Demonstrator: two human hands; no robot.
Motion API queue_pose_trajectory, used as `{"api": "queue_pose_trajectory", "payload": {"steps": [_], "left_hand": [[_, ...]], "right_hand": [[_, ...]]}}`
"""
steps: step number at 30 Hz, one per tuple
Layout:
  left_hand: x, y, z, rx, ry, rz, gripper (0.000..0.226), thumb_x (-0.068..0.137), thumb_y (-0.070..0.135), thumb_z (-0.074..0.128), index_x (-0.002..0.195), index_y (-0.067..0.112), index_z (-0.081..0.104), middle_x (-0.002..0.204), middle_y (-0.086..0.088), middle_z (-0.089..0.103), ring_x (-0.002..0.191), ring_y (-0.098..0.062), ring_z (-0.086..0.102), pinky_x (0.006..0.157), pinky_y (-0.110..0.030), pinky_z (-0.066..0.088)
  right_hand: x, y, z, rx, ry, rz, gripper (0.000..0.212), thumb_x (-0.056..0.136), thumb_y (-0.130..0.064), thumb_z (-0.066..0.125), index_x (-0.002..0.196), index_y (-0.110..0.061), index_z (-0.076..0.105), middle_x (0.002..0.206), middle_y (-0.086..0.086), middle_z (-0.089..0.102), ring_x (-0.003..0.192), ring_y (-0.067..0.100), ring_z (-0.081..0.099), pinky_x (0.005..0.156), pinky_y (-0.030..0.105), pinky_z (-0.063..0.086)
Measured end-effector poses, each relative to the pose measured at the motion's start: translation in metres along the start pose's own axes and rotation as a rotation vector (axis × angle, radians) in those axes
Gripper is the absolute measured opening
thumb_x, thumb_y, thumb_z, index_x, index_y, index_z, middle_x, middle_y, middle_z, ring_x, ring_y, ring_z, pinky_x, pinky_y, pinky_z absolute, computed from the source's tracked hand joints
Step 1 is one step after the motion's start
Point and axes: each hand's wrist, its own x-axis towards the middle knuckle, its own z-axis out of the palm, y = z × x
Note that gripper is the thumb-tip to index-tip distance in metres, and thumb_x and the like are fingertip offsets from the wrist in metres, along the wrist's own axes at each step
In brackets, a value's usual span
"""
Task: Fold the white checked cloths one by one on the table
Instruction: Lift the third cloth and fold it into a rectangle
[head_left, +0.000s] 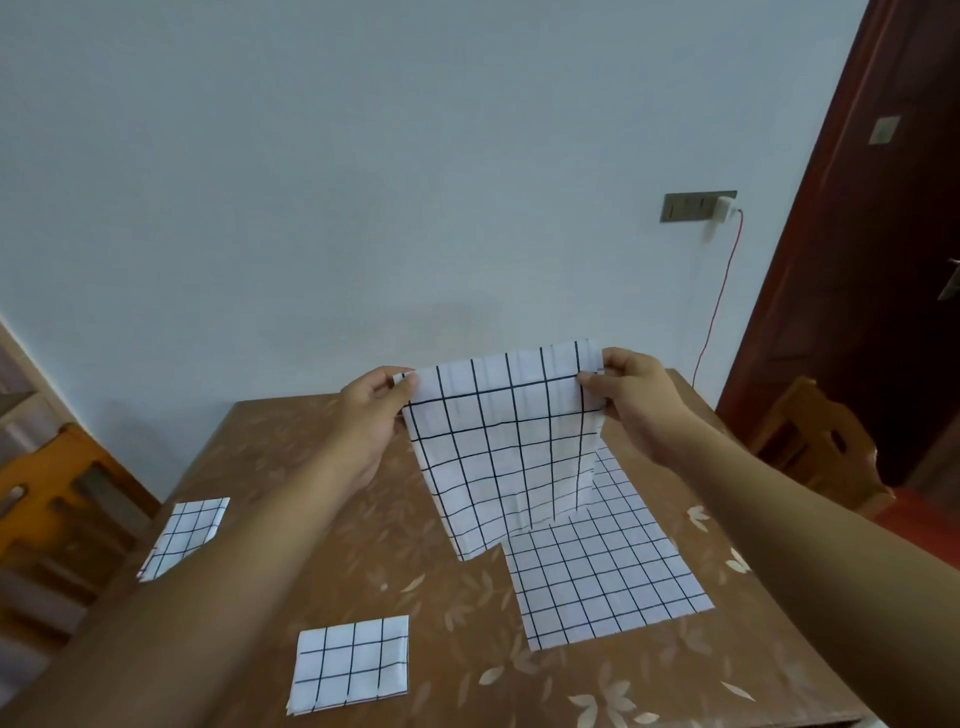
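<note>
Pale blue-grey wall (363, 182) behind; brown table (415, 582) with a leaf pattern in front, pushed against it.

Item one: white checked cloth (504, 447), held up above the table's far half. My left hand (371, 415) pinches its upper left corner and my right hand (636, 397) pinches its upper right corner, the hands apart with the top edge stretched between them. It hangs down, its lower edge reaching the tabletop.

Item two: flat unfolded cloth (608, 582), lying on the table to the right, partly under the hanging one.

Item three: folded cloth (353, 662), a small square near the front edge.

Item four: second folded cloth (187, 535), at the left edge.

Also: wooden chair (47, 499) left, another chair (821, 447) right, dark door (883, 234), wall socket (696, 206) with a red cable (719, 296).
</note>
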Motion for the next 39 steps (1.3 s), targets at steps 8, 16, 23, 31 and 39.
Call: {"api": "queue_pose_trajectory", "payload": {"steps": [8,16,23,31,39], "left_hand": [[0.004,0.016,0.016,-0.083,0.034,0.011,0.007,0.095,0.016,0.069,0.092,0.015,0.074,0.089,-0.002,0.077,0.090,-0.022,0.073,0.094,-0.046,0.057],[0.008,0.022,0.009,-0.158,-0.192,-0.114,0.055,0.091,0.043,0.070,0.132,0.007,0.061,0.123,-0.011,0.073,0.115,-0.027,0.069,0.100,-0.047,0.052],[-0.030,-0.045,0.020,-0.108,-0.295,-0.412,0.081,0.075,0.024,0.082,0.141,-0.001,0.043,0.145,-0.021,0.049,0.109,-0.024,0.062,0.077,-0.036,0.059],[-0.024,-0.053,0.034,-0.038,-0.154,-0.243,0.012,0.099,0.024,0.063,0.110,0.022,0.069,0.110,0.005,0.075,0.110,-0.016,0.067,0.094,-0.033,0.051],[0.000,-0.048,0.030,-0.035,-0.147,-0.192,0.015,0.101,0.022,0.060,0.109,0.021,0.073,0.112,0.001,0.077,0.106,-0.017,0.072,0.096,-0.041,0.054]], "right_hand": [[-0.016,0.020,-0.012,0.070,-0.233,0.208,0.013,0.094,-0.003,0.068,0.106,-0.003,0.074,0.092,0.007,0.079,0.082,0.017,0.075,0.072,0.030,0.057],[-0.015,0.015,-0.002,0.302,-0.128,0.203,0.024,0.100,-0.010,0.057,0.120,0.000,0.066,0.106,0.021,0.070,0.096,0.033,0.065,0.075,0.035,0.059],[-0.015,-0.010,-0.001,0.305,-0.059,0.161,0.033,0.106,-0.017,0.049,0.132,0.001,0.060,0.114,0.020,0.068,0.097,0.030,0.071,0.074,0.034,0.063],[-0.005,0.001,-0.020,0.313,-0.046,0.279,0.045,0.106,-0.038,0.049,0.139,-0.009,0.060,0.136,0.019,0.068,0.120,0.039,0.069,0.100,0.059,0.054],[-0.023,0.044,-0.028,0.000,-0.125,0.307,0.022,0.093,-0.006,0.072,0.114,-0.006,0.072,0.116,0.016,0.078,0.104,0.031,0.075,0.081,0.039,0.062]]}}
